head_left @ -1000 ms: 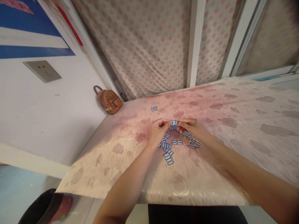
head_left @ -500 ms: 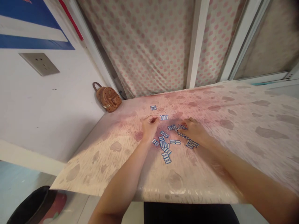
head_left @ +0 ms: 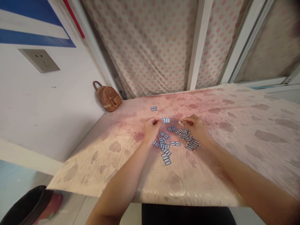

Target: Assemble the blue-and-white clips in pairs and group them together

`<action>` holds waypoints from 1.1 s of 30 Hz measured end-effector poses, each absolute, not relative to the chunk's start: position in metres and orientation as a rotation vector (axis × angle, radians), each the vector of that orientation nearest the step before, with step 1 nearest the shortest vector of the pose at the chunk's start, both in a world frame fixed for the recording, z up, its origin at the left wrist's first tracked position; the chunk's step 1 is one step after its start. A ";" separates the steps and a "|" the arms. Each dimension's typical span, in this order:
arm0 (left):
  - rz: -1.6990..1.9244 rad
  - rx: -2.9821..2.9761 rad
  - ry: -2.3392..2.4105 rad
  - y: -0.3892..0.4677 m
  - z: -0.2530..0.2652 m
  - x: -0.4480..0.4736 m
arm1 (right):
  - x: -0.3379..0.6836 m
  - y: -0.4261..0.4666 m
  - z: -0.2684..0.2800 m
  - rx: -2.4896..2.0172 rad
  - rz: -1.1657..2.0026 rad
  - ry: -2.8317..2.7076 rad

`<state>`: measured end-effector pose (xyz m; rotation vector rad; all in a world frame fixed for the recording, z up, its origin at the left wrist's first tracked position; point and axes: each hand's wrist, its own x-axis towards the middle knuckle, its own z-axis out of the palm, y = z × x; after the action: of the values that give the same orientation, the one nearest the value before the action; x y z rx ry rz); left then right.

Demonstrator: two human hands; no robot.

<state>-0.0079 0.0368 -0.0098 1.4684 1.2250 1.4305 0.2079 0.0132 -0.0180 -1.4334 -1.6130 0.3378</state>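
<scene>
My left hand (head_left: 151,128) pinches the left end of a small blue-edged white strip piece (head_left: 166,120) between thumb and fingers. My right hand (head_left: 196,125) is closed, its thumb and fingertips together just above a pile of similar blue-and-white pieces (head_left: 186,136); whatever lies in that pinch cannot be made out. Between my forearms, a second loose cluster of these pieces (head_left: 164,146) trails toward the table's front edge. Farther back, a small group of pieces (head_left: 153,108) lies apart from the others.
A patterned cloth (head_left: 114,168) covers the table. A brown mini backpack (head_left: 108,98) rests against the wall at the back left. Behind the table hangs a polka-dot curtain (head_left: 150,47). On the floor at lower left is a dark and red container (head_left: 35,206).
My right hand has lifted off the pile and drawn back slightly, uncovering more pieces. My left hand, still pinching its piece, has shifted slightly right.
</scene>
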 end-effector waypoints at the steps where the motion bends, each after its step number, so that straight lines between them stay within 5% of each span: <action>1: 1.419 1.478 1.245 0.036 -0.011 -0.008 | 0.208 0.012 -0.014 -1.395 0.400 -1.545; 8: 1.396 1.512 1.307 0.037 -0.018 -0.005 | 0.197 0.002 0.002 -1.143 0.829 -1.269; 33: 1.389 1.376 1.137 0.029 -0.008 0.000 | 0.203 0.007 -0.004 -1.233 0.739 -1.236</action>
<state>0.0001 0.0291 -0.0077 1.3763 1.1365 1.3889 0.2027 0.0070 -0.0039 -1.2325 -1.2364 0.7386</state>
